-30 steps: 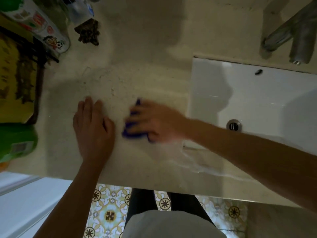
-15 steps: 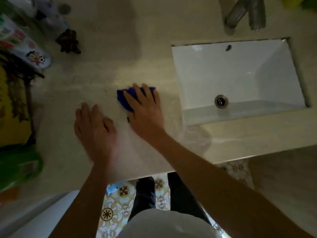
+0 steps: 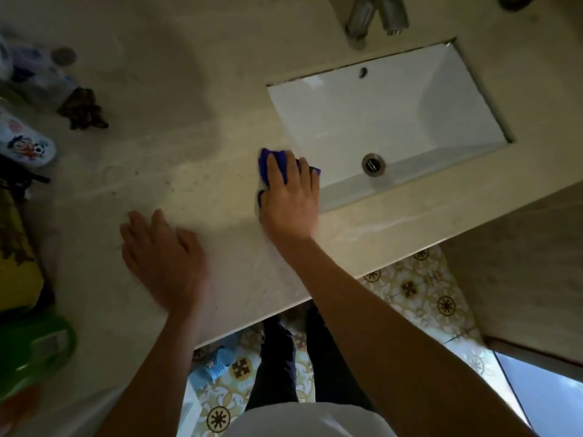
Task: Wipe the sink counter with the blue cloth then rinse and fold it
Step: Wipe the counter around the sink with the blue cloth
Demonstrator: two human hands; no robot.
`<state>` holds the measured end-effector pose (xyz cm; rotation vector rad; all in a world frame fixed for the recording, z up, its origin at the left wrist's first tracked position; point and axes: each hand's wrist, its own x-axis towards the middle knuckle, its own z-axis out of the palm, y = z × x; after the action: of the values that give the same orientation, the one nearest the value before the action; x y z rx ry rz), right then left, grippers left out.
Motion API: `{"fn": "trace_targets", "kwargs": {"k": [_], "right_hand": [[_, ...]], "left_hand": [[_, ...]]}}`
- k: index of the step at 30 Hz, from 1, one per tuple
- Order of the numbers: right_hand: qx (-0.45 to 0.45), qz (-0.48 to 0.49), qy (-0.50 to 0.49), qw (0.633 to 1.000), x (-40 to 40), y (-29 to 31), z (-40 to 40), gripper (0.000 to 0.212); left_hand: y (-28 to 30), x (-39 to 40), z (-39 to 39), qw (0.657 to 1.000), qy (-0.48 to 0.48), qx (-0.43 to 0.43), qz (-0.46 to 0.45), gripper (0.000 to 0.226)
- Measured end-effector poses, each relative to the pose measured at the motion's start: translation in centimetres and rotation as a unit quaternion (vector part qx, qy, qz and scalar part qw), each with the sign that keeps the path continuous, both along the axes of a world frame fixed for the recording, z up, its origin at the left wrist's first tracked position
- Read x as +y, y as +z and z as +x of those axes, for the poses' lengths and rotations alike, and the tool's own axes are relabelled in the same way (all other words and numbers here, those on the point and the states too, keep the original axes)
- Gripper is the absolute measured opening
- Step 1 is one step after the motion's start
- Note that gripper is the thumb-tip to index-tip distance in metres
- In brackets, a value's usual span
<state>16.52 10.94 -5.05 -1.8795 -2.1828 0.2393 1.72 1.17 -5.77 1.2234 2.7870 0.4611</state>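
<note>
The blue cloth (image 3: 281,160) lies bunched on the beige counter (image 3: 176,171) right at the near-left corner of the white sink basin (image 3: 391,115). My right hand (image 3: 288,197) presses flat on top of the cloth, fingers spread over it, so most of the cloth is hidden. My left hand (image 3: 164,260) rests palm down on the counter to the left, fingers apart, holding nothing. A wet streak shines on the counter in front of the sink.
A chrome tap (image 3: 375,17) stands behind the sink, whose drain (image 3: 373,164) sits near the front wall. At the left edge are bottles (image 3: 25,143), a dark brown scrunchie (image 3: 82,112), a yellow package (image 3: 15,257) and a green container (image 3: 34,351). Patterned floor tiles show below the counter edge.
My right hand has slid the cloth rightward across the counter, from beside my left hand to the sink's corner. My left hand stays flat on the counter.
</note>
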Motion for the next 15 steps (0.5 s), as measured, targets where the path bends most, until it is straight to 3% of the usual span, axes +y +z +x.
{"fn": "trace_targets", "kwargs": {"k": [3, 5, 10, 13, 15], "right_hand": [[0.011, 0.007, 0.092, 0.996, -5.7, -0.3, 0.6, 0.056], [0.012, -0.002, 0.102, 0.995, -8.0, -0.8, 2.3, 0.055], [0.033, -0.019, -0.025, 0.999, 1.5, -0.2, 1.9, 0.055], [0.006, -0.013, 0.012, 1.000, 5.5, -0.1, -1.0, 0.053], [-0.005, 0.004, 0.057, 0.998, 3.3, -0.5, -2.5, 0.053]], "left_hand": [[-0.2, -0.1, 0.1, 1.000, 0.005, -0.007, 0.012, 0.054], [-0.2, -0.2, 0.4, 1.000, 0.006, -0.008, 0.013, 0.052], [-0.3, 0.0, 0.3, 1.000, 0.000, 0.006, 0.007, 0.053], [-0.3, 0.3, 0.3, 1.000, 0.008, 0.011, -0.003, 0.054], [-0.5, 0.4, 0.2, 1.000, 0.017, 0.004, -0.010, 0.055]]}}
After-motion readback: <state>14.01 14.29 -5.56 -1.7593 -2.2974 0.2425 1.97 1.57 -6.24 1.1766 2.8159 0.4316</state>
